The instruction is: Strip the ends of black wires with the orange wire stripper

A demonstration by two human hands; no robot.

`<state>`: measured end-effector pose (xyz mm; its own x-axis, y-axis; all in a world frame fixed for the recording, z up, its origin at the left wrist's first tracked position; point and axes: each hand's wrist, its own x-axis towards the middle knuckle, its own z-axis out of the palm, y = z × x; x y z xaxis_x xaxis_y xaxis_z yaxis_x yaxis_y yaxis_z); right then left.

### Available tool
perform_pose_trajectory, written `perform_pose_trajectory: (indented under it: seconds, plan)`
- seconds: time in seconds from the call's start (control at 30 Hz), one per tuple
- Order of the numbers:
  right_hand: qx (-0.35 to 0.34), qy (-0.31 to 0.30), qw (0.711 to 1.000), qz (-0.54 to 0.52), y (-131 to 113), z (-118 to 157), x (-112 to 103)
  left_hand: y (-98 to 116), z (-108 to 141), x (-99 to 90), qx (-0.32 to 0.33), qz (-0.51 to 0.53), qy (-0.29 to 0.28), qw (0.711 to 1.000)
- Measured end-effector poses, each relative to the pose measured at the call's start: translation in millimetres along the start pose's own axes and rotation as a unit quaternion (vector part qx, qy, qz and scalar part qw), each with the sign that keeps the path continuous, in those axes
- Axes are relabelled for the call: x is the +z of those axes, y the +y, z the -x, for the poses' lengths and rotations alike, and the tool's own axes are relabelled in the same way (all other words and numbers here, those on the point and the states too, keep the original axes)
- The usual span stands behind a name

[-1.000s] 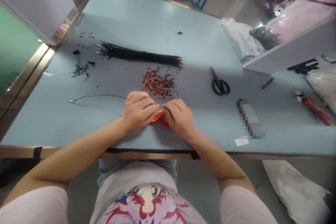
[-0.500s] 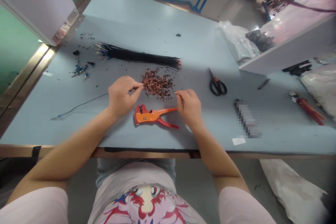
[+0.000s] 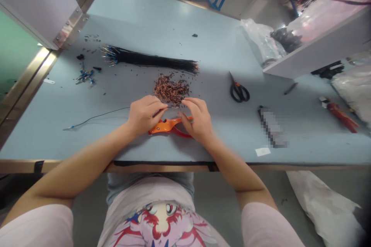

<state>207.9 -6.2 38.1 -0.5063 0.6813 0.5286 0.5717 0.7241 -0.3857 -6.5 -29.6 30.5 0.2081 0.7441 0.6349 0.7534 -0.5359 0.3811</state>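
My left hand (image 3: pixel 146 114) pinches a thin black wire (image 3: pixel 100 115) near one end. The wire trails off to the left, where a blue-and-silver terminal (image 3: pixel 69 127) sits on its far end. From my fingertips the short end points right, toward my right hand (image 3: pixel 195 117). That hand is open, thumb and fingers apart around the wire's tip without visibly gripping it. Under both hands lies an orange and red wire stripper (image 3: pixel 165 126), partly covered by them. Just beyond is a heap of short copper-and-black wire scraps (image 3: pixel 171 89).
A bundle of black wires (image 3: pixel 150 60) lies behind the scraps. Several loose blue terminals (image 3: pixel 85 76) are at the left. To the right are black-handled scissors (image 3: pixel 239 92), a blurred-out object (image 3: pixel 272 128), a white label (image 3: pixel 262 151) and a red-handled tool (image 3: pixel 339 115).
My left hand has moved right and nearer to me, drawing the wire along. My right hand has come left and its fingers have spread, the two hands now close together over the stripper.
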Motion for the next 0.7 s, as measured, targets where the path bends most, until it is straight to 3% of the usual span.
perform_pose_trajectory:
  seconds: [0.2,0.4,0.57,0.7]
  plan:
    - [-0.045,-0.034,0.998,0.011,-5,0,2,10,4,4.3,0.036,0.025,-0.046,0.998]
    - [-0.041,-0.014,0.999,0.013,0,-1,-1,11,3,0.3,0.020,0.025,-0.060,0.998]
    - [0.012,0.045,0.999,0.002,6,-5,-5,-2,-5,-6.5,-0.084,-0.039,-0.004,0.996]
    - [-0.001,0.009,1.000,-0.001,5,-5,-2,-28,-12,-18.5,-0.210,-0.176,-0.029,0.961]
